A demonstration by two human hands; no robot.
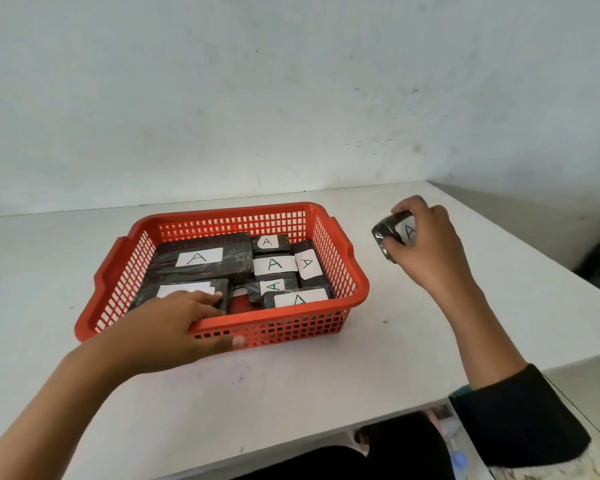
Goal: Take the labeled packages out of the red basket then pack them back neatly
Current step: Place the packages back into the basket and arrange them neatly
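Note:
A red mesh basket [343, 271] sits on the white table and holds several black-wrapped packages, each with a white label marked "A". The largest package [201, 259] lies at the back left. My left hand [174, 327] rests over the basket's front rim, thumb outside the wall, fingers on the front-left package [184, 292]. To the right of the basket, my right hand [430, 247] is above the table, closed around a small black labeled package [390, 232].
The white table [291, 393] meets a pale wall at the back; its right edge slants down close to my right arm. Below the front edge, dark clothing and a plastic bottle [459, 462] show.

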